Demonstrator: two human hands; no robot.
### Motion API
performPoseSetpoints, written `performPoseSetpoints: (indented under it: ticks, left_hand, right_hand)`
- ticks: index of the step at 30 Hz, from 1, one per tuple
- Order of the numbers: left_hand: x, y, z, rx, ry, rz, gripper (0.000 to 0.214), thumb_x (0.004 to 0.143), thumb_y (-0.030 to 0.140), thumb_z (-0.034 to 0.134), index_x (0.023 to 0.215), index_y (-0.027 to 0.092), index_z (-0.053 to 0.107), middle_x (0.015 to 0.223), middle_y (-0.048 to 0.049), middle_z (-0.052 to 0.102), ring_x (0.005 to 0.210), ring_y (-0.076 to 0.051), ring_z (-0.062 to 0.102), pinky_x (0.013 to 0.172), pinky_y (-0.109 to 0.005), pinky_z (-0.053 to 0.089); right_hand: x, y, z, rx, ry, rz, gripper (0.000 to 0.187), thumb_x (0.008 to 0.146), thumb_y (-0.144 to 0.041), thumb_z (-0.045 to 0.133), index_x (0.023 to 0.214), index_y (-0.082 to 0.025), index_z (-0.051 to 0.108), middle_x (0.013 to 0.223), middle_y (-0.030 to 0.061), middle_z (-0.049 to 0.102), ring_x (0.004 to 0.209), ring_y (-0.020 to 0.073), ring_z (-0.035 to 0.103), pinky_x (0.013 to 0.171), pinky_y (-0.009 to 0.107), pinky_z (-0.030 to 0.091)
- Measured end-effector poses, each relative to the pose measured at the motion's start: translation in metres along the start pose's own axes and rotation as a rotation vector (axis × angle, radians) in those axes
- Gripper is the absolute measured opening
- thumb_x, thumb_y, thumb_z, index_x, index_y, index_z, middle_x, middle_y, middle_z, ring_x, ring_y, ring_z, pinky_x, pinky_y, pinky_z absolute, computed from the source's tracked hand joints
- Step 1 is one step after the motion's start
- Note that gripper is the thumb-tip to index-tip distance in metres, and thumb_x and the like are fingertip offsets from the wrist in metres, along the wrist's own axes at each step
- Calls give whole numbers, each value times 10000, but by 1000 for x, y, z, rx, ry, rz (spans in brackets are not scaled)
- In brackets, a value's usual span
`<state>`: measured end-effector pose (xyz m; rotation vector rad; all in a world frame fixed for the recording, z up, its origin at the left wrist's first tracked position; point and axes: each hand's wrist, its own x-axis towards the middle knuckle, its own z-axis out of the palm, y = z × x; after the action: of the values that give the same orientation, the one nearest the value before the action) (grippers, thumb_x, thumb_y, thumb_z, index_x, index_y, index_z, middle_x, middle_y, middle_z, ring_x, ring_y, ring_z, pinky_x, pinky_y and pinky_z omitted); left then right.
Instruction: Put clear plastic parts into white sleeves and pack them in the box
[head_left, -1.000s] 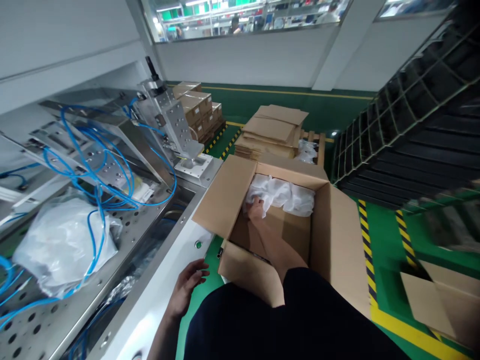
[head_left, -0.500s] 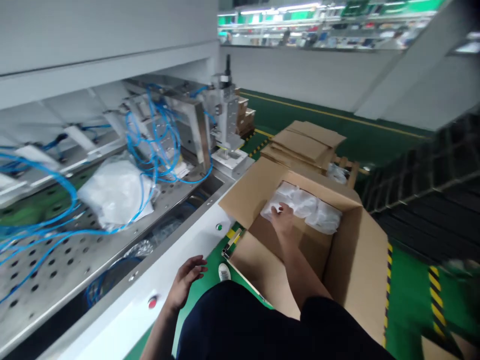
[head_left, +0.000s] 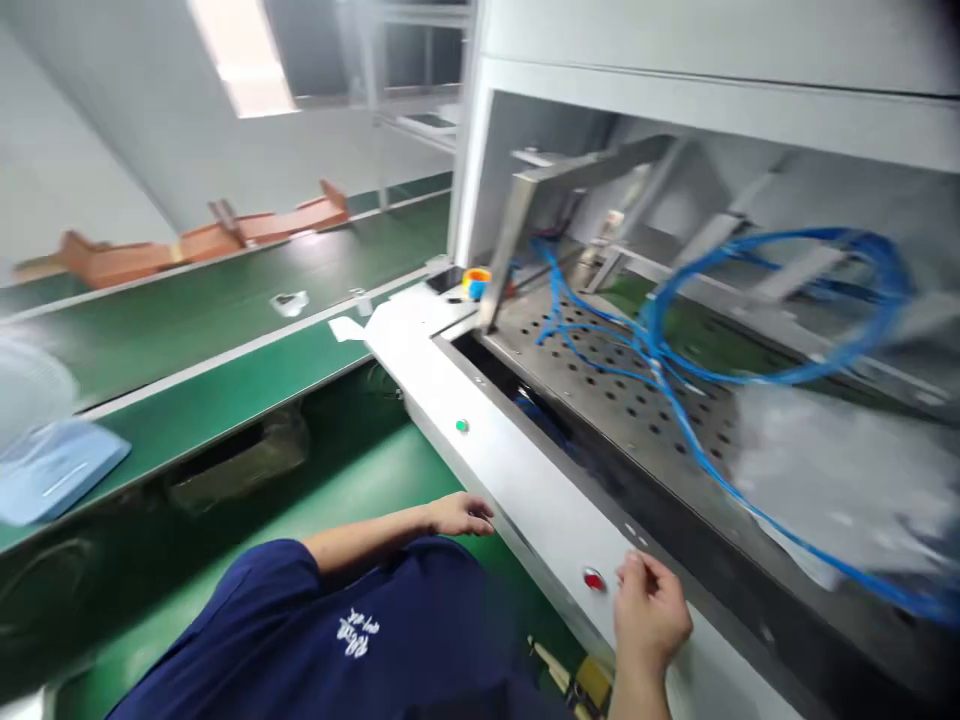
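The edge of the white machine panel (head_left: pixel 525 500) was touched by the left hand (head_left: pixel 461 515), held open and empty. The right hand (head_left: pixel 649 615) was narrowly curled, holding nothing, with the red push button (head_left: pixel 593 580) at its 10 o'clock. Blue tubing (head_left: pixel 787 380) was laid over a perforated steel plate (head_left: pixel 622 400) at 1 o'clock.

Bright, even overhead lighting, with glare from the white rectangular ceiling light panel (head_left: pixel 240 55). The clear plastic bag (head_left: pixel 840 480) at right is blurred. Wide-angle distortion bends the edges; deep shadow lies beneath the green conveyor belt (head_left: pixel 225 300).
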<state>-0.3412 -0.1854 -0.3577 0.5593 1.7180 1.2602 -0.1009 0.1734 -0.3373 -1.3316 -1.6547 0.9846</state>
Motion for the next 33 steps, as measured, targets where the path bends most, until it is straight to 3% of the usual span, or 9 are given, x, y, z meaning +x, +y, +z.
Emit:
performPoseSetpoints:
  ticks: [4, 8, 11, 14, 18, 21, 27, 33]
  left_hand:
    - [-27, -37, -64, -157, 377, -169, 363, 1032, 459, 678, 1281, 195, 684, 1316, -116, 671, 1131, -257, 676, 981, -449, 608]
    - [-58, -70, -114, -313, 726, -319, 409, 1002, 513, 699, 1199, 155, 690, 1129, -92, 708, 959, -220, 689, 873, -409, 607]
    - [-88, -96, -128, -451, 997, -422, 506, 860, 613, 781, 1057, 154, 698, 979, -81, 707, 840, -200, 677, 781, -341, 559]
    - [-101, -113, -121, -613, 1179, -459, 562, 697, 653, 827, 947, 176, 666, 923, -94, 709, 771, -198, 685, 693, -299, 512]
    - [-76, -112, -117, -783, 1232, -418, 565, 643, 636, 852, 933, 194, 654, 893, -112, 726, 715, -202, 702, 651, -305, 510]
    - [-40, -99, -146, -833, 1228, -391, 553, 652, 615, 871, 936, 192, 656, 865, -108, 729, 698, -201, 704, 640, -304, 514]
    - [25, -70, -267, -758, 1210, -316, 539, 677, 494, 884, 1050, 155, 693, 961, -121, 753, 822, -225, 725, 715, -314, 541]
    - [68, -68, -377, -556, 1155, -240, 497, 799, 389, 813, 1212, 145, 684, 1085, -136, 764, 1024, -254, 729, 989, -387, 567]
  right_hand:
    - [-12, -68, 136, 54, -409, -130, 710, 691, -849, 724, 909, -174, 685, 688, 83, 705, 603, 237, 674, 605, 347, 568]
    - [-37, -133, 242, 115, -732, -328, 646, 761, -824, 695, 859, -185, 685, 718, 78, 715, 629, 218, 672, 644, 341, 574]
    - [-63, -171, 305, 132, -929, -431, 603, 821, -793, 661, 847, -192, 693, 731, 61, 713, 641, 201, 665, 665, 331, 568]
    - [-91, -197, 361, 138, -1107, -471, 574, 853, -762, 652, 851, -190, 704, 730, 48, 705, 666, 196, 660, 682, 323, 563]
    - [-122, -227, 434, 169, -1309, -449, 554, 864, -737, 661, 880, -186, 714, 748, 38, 697, 659, 186, 643, 654, 313, 544]
    - [-134, -255, 486, 195, -1397, -425, 549, 850, -736, 682, 882, -188, 716, 745, 33, 686, 658, 179, 619, 648, 309, 532]
    - [-130, -309, 574, 195, -1502, -372, 492, 847, -669, 721, 903, -180, 728, 800, 48, 700, 688, 175, 620, 671, 316, 541]
    - [-130, -333, 632, 117, -1533, -310, 425, 836, -602, 743, 891, -182, 719, 793, 43, 695, 688, 170, 616, 678, 315, 543]
